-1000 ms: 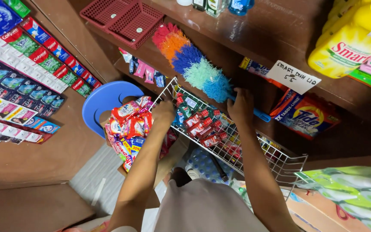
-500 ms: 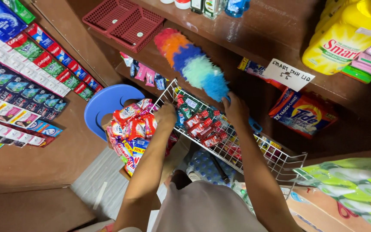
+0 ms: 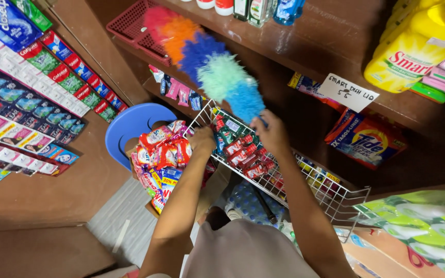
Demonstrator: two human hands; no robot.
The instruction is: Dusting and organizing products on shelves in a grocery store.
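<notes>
Feather duster (image 3: 209, 67), fluffy and banded in pink, orange, blue, mint and sky blue, lies slantwise across the upper middle of the view, its long axis running from the pink tip at upper left, over the red plastic basket (image 3: 130, 28), down to the blue end at lower right, where its handle disappears into the right hand (image 3: 270, 135). That hand's grip is closed around the handle, fingers curled and hiding it. The left hand (image 3: 203, 140) rests on the near rim of a white wire basket (image 3: 336, 198), fingers folded over the wire at its left corner.

The wire basket stretches from that corner toward lower right and carries small red and green sachets (image 3: 240, 149), packed in just below both hands. Hanging to the left of it, touching the left wrist, is a bundle of red and yellow sachet strips (image 3: 160, 159), and behind that stands a blue plastic stool (image 3: 127, 126). Under the basket sits a pack of bottles in clear wrap (image 3: 248, 203).

The duster's fluff sweeps close in front of the wooden shelves (image 3: 305, 41); pink packets (image 3: 176, 90) stand on the lower shelf just under its middle. Further right on that shelf are a handwritten paper tag (image 3: 347, 92) and an orange detergent box (image 3: 366, 136). On the shelf above stands a yellow dish liquid bottle (image 3: 418, 46). Rows of toothpaste and shampoo sachets (image 3: 21, 98) cover the left wall, well apart from the duster.
</notes>
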